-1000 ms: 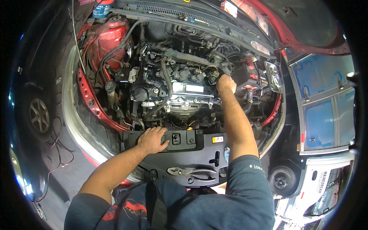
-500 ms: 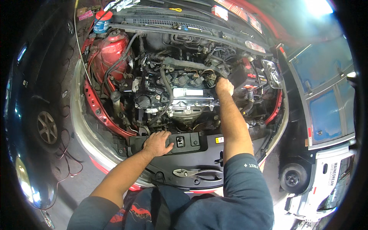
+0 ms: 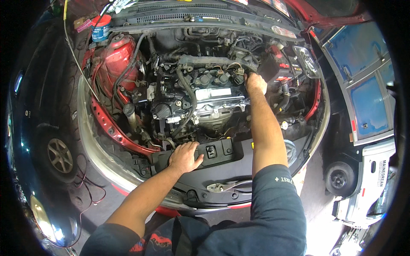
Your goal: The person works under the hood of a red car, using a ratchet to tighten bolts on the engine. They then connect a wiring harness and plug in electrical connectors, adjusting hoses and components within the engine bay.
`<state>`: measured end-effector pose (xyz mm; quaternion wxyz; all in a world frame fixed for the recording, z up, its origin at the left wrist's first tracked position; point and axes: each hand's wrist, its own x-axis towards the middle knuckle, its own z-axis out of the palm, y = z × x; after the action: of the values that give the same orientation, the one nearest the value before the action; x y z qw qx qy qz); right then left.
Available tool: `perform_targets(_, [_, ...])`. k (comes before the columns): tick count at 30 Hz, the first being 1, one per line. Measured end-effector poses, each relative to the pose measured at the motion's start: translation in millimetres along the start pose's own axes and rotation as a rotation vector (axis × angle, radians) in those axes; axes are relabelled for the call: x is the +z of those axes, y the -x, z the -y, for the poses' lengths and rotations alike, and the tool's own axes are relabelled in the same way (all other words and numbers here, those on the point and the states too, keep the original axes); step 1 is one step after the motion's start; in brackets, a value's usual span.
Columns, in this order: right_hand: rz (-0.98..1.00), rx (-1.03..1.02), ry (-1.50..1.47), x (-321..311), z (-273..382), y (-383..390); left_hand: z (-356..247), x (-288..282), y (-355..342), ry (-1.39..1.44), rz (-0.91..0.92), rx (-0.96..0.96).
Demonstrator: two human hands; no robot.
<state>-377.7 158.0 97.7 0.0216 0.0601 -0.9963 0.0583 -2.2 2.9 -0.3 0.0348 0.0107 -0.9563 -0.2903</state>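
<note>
My left hand (image 3: 185,157) rests with its fingers apart on the black plastic panel (image 3: 230,168) along the front of the engine bay. My right hand (image 3: 256,85) reaches to the right end of the engine (image 3: 213,94), curled beside a connector (image 3: 239,76) by the ignition coils (image 3: 221,78); whatever its fingers grip is hidden. Just right of that hand is a black battery (image 3: 276,70) with red parts. Slip-joint pliers (image 3: 218,187) lie on the front panel, partly behind my right arm.
A red-lidded blue tub (image 3: 101,32) stands at the back left. The red raised hood (image 3: 331,10) is at upper right. A dark car (image 3: 42,128) with trailing hoses stands on the left. Blue panels (image 3: 367,106) and a white vehicle (image 3: 371,183) are on the right.
The view has shifted slightly, moving the scene within the picture. Both hands remain at the same spots on the car, with little visible change in their grip.
</note>
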Motion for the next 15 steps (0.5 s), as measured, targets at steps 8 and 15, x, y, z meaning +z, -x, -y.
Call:
perform_targets(8, [-0.279,-0.062,-0.319,-30.0,-34.8,199.6,-0.6,-1.8,-2.3,-0.093,0.061,-0.002])
perform_targets(15, [-0.044,0.55,-0.242,-79.7,-189.0,551.6,6.8,7.5,-3.9,-0.007,-0.076,0.048])
